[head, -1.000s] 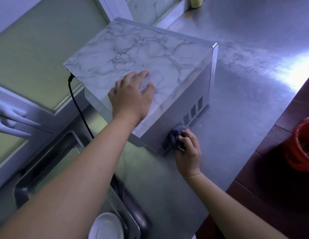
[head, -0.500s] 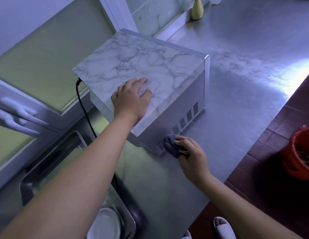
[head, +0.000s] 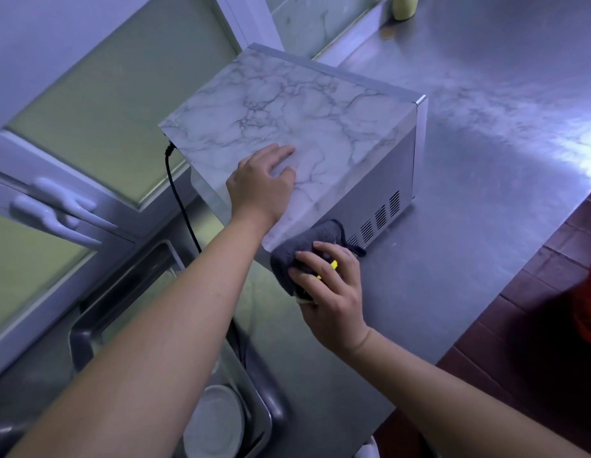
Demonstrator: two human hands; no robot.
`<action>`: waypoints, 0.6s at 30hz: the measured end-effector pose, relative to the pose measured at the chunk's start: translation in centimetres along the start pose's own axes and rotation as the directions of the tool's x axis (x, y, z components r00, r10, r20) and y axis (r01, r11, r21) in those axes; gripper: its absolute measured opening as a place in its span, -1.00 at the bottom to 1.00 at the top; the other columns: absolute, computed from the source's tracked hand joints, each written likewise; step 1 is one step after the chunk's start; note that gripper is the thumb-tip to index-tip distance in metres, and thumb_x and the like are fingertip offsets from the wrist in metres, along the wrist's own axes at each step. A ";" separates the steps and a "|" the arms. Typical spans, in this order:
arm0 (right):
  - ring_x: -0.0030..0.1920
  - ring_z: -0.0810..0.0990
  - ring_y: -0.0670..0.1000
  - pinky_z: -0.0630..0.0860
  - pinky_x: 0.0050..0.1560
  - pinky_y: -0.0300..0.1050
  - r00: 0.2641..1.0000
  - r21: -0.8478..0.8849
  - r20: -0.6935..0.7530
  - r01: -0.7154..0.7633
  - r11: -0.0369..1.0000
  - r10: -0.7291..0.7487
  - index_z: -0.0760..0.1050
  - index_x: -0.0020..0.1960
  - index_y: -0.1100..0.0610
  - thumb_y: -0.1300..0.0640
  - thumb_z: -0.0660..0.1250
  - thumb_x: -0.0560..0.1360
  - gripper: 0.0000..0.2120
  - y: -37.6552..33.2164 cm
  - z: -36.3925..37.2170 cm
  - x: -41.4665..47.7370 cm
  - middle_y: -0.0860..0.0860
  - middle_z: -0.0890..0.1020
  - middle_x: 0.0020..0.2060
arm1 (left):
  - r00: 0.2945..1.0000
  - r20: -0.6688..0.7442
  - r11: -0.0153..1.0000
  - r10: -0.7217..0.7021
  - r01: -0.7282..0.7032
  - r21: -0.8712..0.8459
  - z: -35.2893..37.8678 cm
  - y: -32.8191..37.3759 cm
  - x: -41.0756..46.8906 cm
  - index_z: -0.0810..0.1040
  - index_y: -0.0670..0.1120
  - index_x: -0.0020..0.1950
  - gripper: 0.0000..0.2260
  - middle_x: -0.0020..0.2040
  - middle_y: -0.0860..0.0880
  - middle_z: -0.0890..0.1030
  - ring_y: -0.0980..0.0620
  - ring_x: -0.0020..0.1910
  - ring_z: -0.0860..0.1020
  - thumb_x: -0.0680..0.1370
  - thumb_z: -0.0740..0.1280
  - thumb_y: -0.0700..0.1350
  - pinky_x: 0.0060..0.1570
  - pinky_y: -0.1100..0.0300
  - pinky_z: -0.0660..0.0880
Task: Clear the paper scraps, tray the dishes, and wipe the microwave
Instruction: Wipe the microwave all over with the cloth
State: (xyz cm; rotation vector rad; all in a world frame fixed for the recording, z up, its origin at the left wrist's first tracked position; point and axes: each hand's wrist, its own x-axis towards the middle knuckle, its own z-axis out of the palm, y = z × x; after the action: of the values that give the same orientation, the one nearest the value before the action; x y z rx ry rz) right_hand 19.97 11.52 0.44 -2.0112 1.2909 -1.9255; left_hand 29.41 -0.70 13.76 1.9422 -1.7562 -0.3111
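The right grip (head: 333,292) clenches a grey cloth (head: 307,246) on the vented side of the microwave (head: 287,114), which stands on the bench (head: 485,160) toward 12 o'clock. The left grip (head: 261,186) lies flat and released on its marbled top. Wiping looks underway — no scraps show. At 7 o'clock the sink (head: 264,411) holds a white dish (head: 214,421) — seemingly untrayed.
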 end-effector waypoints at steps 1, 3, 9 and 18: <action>0.14 0.57 0.22 0.46 0.15 0.23 1.000 -0.018 0.030 0.003 1.000 -0.002 0.68 -0.13 0.17 0.38 0.44 0.40 -0.86 0.5 0.1 -1.1 0.06 0.70 0.03 | 1.000 0.001 1.000 -0.001 0.001 -0.002 0.0 0.0 0.0 0.59 0.20 0.30 -0.66 0.41 0.18 0.49 0.13 0.43 0.36 0.55 0.28 -0.02 0.48 0.04 0.22; 0.13 0.56 0.20 0.46 0.15 0.21 0.995 -0.045 0.097 0.001 0.999 0.004 0.66 -0.15 0.17 0.38 0.45 0.39 -0.86 1.6 0.3 -3.4 0.05 0.70 0.02 | 1.000 0.001 1.000 -0.003 0.003 -0.007 0.0 0.0 0.0 0.58 0.20 0.31 -0.66 0.41 0.19 0.49 0.13 0.43 0.35 0.55 0.29 -0.02 0.48 0.04 0.22; 0.09 0.58 0.24 0.47 0.13 0.15 0.940 -0.139 0.327 -0.052 0.989 0.096 0.60 -0.16 0.19 0.43 0.40 0.34 -0.83 5.0 0.3 -8.4 0.04 0.67 0.01 | 1.000 0.002 1.000 0.008 -0.008 0.004 -0.1 0.2 -0.2 0.57 0.19 0.32 -0.65 0.41 0.18 0.49 0.12 0.42 0.36 0.55 0.27 -0.03 0.48 0.02 0.23; 0.13 0.61 0.17 0.46 0.15 0.09 0.674 -0.234 0.709 -0.051 0.971 0.206 0.60 -0.15 0.07 0.33 0.51 0.19 -0.70 6.7 -0.7 -7.9 -0.08 0.68 0.06 | 1.000 -0.013 1.000 0.010 -0.010 0.009 0.1 0.1 -0.2 0.57 0.19 0.31 -0.65 0.39 0.19 0.51 0.11 0.41 0.36 0.54 0.26 -0.03 0.48 0.02 0.23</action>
State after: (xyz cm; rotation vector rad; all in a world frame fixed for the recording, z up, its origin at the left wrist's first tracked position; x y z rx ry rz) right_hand 17.13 12.23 -9.53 -2.3131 1.3436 -0.7531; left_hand 29.25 -0.58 13.69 1.9369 -1.7620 -0.2869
